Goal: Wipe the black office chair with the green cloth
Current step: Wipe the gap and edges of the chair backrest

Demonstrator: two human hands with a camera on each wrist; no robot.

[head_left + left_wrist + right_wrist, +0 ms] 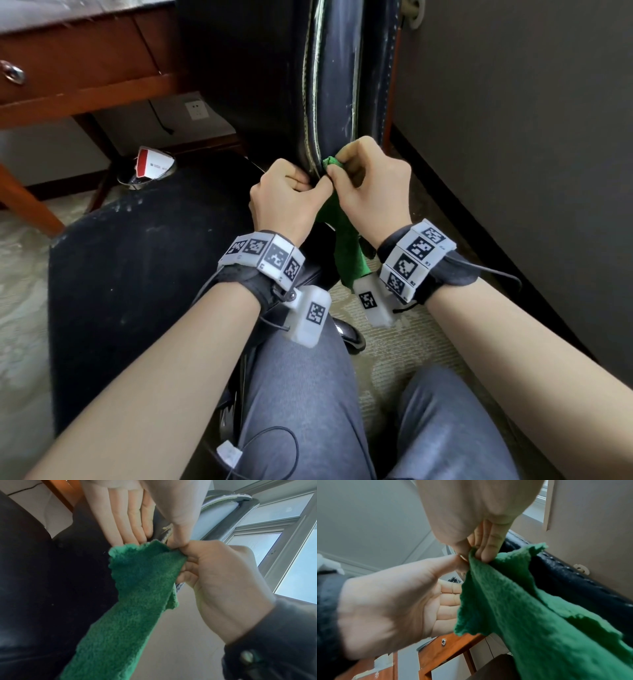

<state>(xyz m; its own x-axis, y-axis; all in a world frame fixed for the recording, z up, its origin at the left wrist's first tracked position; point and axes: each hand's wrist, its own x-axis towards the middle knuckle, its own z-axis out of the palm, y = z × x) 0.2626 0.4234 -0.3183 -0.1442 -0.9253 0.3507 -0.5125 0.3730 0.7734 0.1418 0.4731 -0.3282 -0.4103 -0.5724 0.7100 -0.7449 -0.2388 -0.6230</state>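
Two hands at one black office chair (329,85) — right hand (371,186) pinches one green cloth (346,246), left hand (286,200) grips the chair's edge.

Wearing grey trousers (308,404) and bare forearms; carrying black wrist straps (255,281) ringed with white blocks of black-and-white square markers (263,257), each with a white camera housing (310,317) beneath; trailing thin black cables (270,445), possibly running to a small white connector (228,455).
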